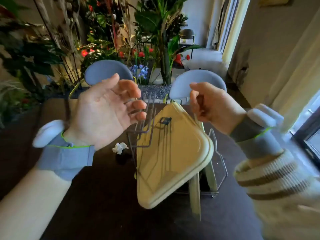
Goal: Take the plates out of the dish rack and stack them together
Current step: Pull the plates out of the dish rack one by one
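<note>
A cream, rounded-square plate [174, 156] hangs tilted above the dark table, one corner pointing up. My right hand [213, 104] pinches that upper corner with its fingers closed on the rim. My left hand [107, 110] hovers to the plate's left, palm up, fingers spread, holding nothing. The wire dish rack [140, 129] stands behind and under the plate, its thin prongs showing just left of it. Two more cream plates [194, 193] stand on edge in the rack, partly hidden by the lifted plate.
A crumpled white paper scrap [119, 147] lies on the dark table [97, 205] left of the rack. Two grey-blue chair backs [107, 71] stand at the far edge, with plants behind. A window is at the right.
</note>
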A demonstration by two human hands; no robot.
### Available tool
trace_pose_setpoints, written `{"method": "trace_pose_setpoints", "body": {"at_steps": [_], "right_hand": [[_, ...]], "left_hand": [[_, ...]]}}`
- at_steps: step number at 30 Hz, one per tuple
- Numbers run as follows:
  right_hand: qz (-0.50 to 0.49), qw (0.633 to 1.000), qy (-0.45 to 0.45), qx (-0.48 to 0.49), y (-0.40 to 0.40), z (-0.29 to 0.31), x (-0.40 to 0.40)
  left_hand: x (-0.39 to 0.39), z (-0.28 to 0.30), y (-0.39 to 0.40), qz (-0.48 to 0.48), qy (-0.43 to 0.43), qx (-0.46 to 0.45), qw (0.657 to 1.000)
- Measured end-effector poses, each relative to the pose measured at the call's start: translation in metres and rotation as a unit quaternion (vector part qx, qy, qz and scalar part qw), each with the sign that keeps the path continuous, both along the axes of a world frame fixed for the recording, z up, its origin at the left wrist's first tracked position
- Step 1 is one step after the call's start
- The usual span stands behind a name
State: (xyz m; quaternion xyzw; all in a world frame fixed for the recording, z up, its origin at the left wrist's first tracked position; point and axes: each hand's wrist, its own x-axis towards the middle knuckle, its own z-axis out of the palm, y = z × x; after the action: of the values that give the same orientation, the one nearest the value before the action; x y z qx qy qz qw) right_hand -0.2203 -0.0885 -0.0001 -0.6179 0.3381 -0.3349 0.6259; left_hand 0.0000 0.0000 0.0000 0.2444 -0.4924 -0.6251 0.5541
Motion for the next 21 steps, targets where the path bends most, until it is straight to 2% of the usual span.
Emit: {"method": "trace_pose_setpoints", "body": {"at_steps": [2,7,11,17,21], "right_hand": [[-0.046,0.998,0.010,-0.043,0.012,-0.004,-0.005],[-0.119,0.992,0.022,-0.019,0.052,-0.012,-0.012],[-0.181,0.983,-0.032,-0.029,0.078,-0.009,-0.014],[-0.188,0.975,-0.095,-0.066,0.107,-0.020,-0.018],[-0.176,0.983,-0.037,-0.031,0.114,-0.034,-0.024]], "left_hand": [[0.001,-0.008,0.016,0.012,-0.001,-0.025,1.000],[0.005,-0.018,0.060,0.091,-0.008,-0.073,0.993],[0.006,-0.023,0.090,0.094,-0.005,-0.098,0.991],[0.003,-0.046,0.133,0.076,0.033,-0.064,0.995],[-0.012,-0.060,0.144,0.052,0.020,-0.022,0.998]]}}
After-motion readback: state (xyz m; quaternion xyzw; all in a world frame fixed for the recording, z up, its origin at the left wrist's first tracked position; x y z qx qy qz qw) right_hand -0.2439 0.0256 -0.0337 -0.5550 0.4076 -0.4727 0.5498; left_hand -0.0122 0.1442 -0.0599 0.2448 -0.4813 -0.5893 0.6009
